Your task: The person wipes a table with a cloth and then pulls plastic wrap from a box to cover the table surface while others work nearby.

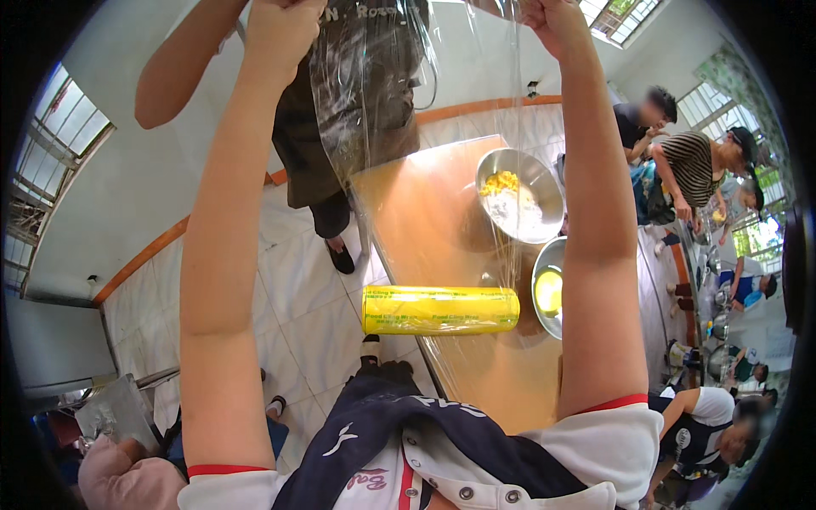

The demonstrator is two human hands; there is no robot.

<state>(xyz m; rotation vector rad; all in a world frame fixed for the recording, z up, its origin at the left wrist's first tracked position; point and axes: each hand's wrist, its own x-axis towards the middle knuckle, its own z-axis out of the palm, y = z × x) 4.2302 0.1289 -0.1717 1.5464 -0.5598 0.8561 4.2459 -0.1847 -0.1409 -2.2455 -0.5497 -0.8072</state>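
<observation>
Both arms reach up and away from me. My left hand [287, 25], at the top of the view, is closed on the edge of a clear sheet of cling wrap [357, 95]. At the upper right my right hand [551, 19] grips the sheet's other side. The film hangs between the arms, over the table's left part. A yellow roll of food cling wrap [440, 310] lies crosswise at the table's left edge, below the hanging film. Near my right forearm a steel bowl [551, 185] holds white powder and a yellow food; another steel bowl [539, 319], partly hidden by that arm, holds something yellow.
The wooden-topped table [408, 217] reaches away in front of me. A person in dark clothes [306, 146] stands behind the film, one bare arm raised at upper left. Several people work at a long table on the right. A person in pink [127, 475] is at lower left.
</observation>
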